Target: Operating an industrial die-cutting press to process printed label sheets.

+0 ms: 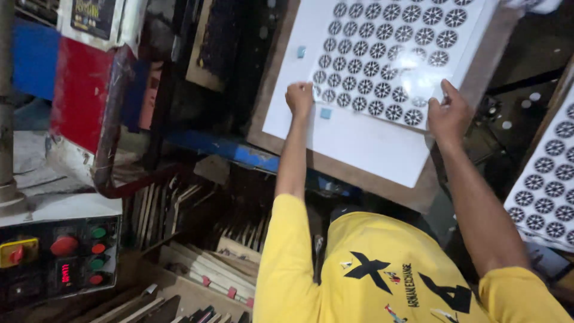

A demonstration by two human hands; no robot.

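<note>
Overhead | left hand [299, 97] clenched on printed sheet [391, 54], right hand [449, 113] gripping its edge | two blue squares [325, 113] beside | control panel [57, 257] left

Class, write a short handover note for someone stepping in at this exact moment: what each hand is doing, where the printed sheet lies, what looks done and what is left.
Left hand: closed, pressing the lower left edge of the printed sheet.
Right hand: gripping the sheet's lower right corner.
The sheet, covered in round black patterns, lies on a plain white board, which sits on a brown backing board. Two small blue squares sit on the white board beside the sheet's left edge.
Done: sheet laid on the board, held at both lower corners.
Left: whether it is finally lined up cannot be told. Another printed sheet lies at the right.
</note>
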